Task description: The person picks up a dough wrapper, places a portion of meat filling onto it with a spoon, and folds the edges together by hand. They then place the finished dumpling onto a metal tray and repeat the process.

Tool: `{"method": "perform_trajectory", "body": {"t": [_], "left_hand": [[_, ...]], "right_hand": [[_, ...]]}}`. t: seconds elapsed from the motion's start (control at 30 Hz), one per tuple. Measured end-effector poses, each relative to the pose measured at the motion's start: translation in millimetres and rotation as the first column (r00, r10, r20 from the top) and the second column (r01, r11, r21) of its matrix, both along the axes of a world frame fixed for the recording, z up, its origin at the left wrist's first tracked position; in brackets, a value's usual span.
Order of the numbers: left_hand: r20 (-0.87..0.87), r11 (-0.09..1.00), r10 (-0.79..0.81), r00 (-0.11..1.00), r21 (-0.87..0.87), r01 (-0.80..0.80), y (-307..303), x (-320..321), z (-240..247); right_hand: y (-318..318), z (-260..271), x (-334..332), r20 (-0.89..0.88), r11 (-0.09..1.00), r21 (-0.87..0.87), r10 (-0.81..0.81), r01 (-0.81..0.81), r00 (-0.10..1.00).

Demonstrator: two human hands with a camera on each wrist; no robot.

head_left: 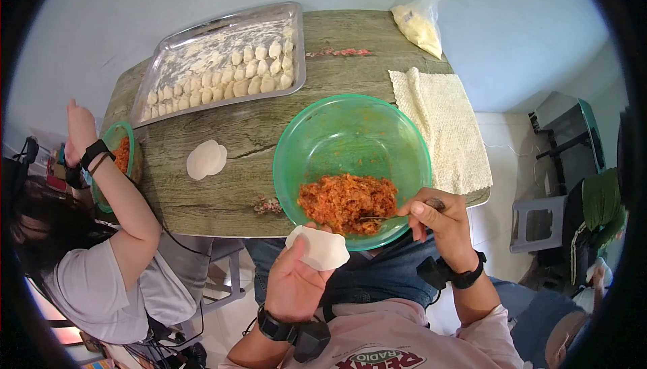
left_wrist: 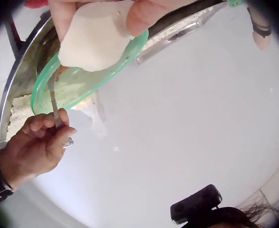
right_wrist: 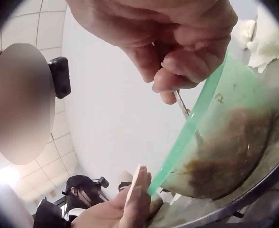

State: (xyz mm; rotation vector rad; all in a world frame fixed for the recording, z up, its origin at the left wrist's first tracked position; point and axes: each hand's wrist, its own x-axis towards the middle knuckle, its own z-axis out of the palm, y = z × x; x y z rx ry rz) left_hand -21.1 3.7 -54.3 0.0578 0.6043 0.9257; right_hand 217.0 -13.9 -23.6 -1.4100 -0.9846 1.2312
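My left hand (head_left: 296, 288) holds a round white dumpling wrapper (head_left: 325, 250) at the near side of the bowl, thumb on one edge and fingers beneath it. Nothing lies on the wrapper's visible face. In my right hand (head_left: 441, 226) is a metal spoon (left_wrist: 54, 100), gripped by its handle at the bowl's right rim. The spoon's head dips into an orange-red minced filling (head_left: 345, 199), partly hidden by it. This filling is heaped at the near side of a large green translucent bowl (head_left: 350, 126).
A metal tray (head_left: 300, 45) with rows of dumplings (head_left: 239, 89) stands at the back left. Loose wrappers (head_left: 203, 160) lie left of the bowl, a cream cloth (head_left: 445, 130) to its right. Another person (head_left: 101, 268) sits at left beside a smaller green bowl (head_left: 130, 130). A plastic bag (head_left: 419, 28) stands behind.
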Motion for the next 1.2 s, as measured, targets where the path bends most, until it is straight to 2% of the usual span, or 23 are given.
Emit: {"method": "perform_trajectory", "body": {"t": [0.4,0.5,0.57,0.73,0.83,0.9,1.03,1.1,1.2], "left_hand": [[-0.025,0.999,-0.040,0.999,0.025,0.041,2,-3,2],[-0.047,0.998,-0.040,0.998,0.056,0.043,2,-3,9],[-0.060,0.997,-0.037,0.998,0.068,0.041,2,-2,18],[-0.055,0.993,-0.060,0.997,0.095,0.065,1,4,30],[0.013,0.991,-0.110,0.994,0.077,0.109,5,11,36],[0.149,0.994,-0.103,0.984,0.051,0.097,6,14,37],[0.150,0.994,-0.102,0.983,0.065,0.093,4,19,38],[0.064,0.993,-0.115,0.991,0.033,0.113,3,24,39],[0.136,0.985,-0.171,0.976,0.056,0.164,3,24,36]], "right_hand": [[6,3,-13,-0.160,0.982,-0.156,-0.130,0.105,0.979],[6,1,-9,-0.259,0.974,-0.176,-0.185,0.141,0.948],[4,-1,-6,-0.344,0.969,-0.159,-0.234,0.189,0.909],[3,-5,0,-0.395,0.961,-0.099,-0.275,0.257,0.877],[1,-6,5,-0.414,0.954,-0.067,-0.294,0.293,0.861],[-1,-6,7,-0.424,0.949,-0.055,-0.304,0.311,0.853],[-5,-3,8,-0.478,0.924,-0.037,-0.351,0.381,0.805],[-9,2,7,-0.506,0.915,-0.022,-0.357,0.402,0.785],[-17,13,2,-0.501,0.923,0.061,-0.302,0.381,0.811]]}}
